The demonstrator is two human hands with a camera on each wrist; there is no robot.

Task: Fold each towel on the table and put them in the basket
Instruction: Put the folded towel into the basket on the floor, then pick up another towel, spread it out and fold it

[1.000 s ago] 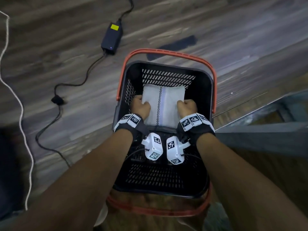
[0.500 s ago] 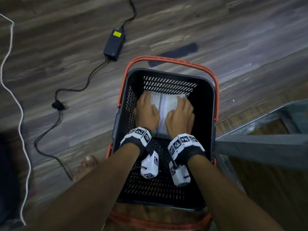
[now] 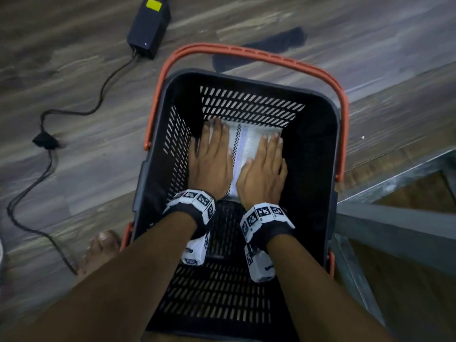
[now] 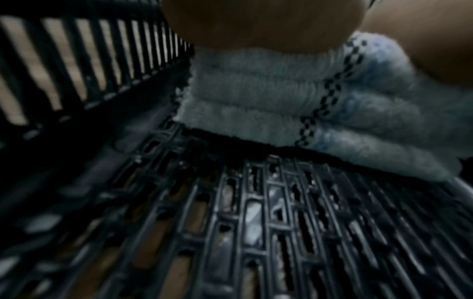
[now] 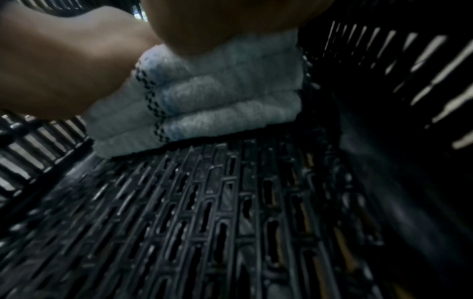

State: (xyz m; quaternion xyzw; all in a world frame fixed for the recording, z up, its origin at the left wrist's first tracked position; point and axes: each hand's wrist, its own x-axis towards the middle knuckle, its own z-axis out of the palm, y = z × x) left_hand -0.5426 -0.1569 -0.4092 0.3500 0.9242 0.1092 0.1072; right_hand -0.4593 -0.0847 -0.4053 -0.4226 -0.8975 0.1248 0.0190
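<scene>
Head view: both hands lie palm-down on a folded white towel (image 3: 243, 146) at the far end of the black basket (image 3: 318, 154), which stands on the wood floor. Left hand (image 3: 212, 164) covers the towel's left half, right hand (image 3: 264, 169) its right half; the checkered stripe shows between them. Fingers (image 3: 217, 134) are straight and close together, pressing flat, gripping nothing. Judgement: flat palms are there to squash the bundle and seat it against the far wall, leaving the near floor of the basket free for more towels.

Left wrist view: towel (image 4: 268, 97) shows several stacked layers resting on the slotted basket floor (image 4: 256, 222), heel of the palm on top, left edge near the side wall.

Right wrist view: same stack (image 5: 225, 97), layers even, stripe aligned from fold to fold, so the fold looks intact.

Orange handle (image 3: 246, 54) is folded down outside the rim. A power adapter (image 3: 148, 25) and cable lie on the floor, well apart.
</scene>
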